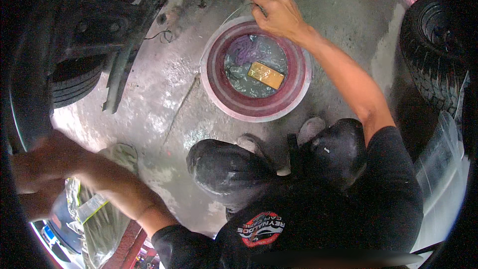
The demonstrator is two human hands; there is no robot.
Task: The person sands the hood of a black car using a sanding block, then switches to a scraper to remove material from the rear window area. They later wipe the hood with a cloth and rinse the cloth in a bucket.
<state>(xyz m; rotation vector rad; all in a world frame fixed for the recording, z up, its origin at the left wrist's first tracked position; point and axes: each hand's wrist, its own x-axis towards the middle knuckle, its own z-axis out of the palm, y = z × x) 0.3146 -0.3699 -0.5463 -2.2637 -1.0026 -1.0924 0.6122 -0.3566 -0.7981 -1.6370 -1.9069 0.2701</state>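
Note:
A dark red bucket (pixel 215 87) with a pale rim stands on the floor in front of my knees. In its water lie a yellow rectangular sponge (pixel 266 75) and, behind it, a crumpled purple cloth (pixel 245 50). My right hand (pixel 276 12) reaches over the far side of the bucket, its fingers closed on the thin wire bucket handle (pixel 230 17). At the far left my left hand (pixel 42 169) is smeared by motion, so its fingers are unclear. It is nearest the dark car part along that edge; whether they touch cannot be told.
A treaded tyre (pixel 430 65) stands at the right, with a clear plastic sheet (pixel 438 169) below it. Dark car bodywork (pixel 94 25) and another tyre (pixel 77 87) are at the left. A crumpled greenish cover (pixel 107 219) lies at the lower left. The concrete floor (pixel 164 69) is wet.

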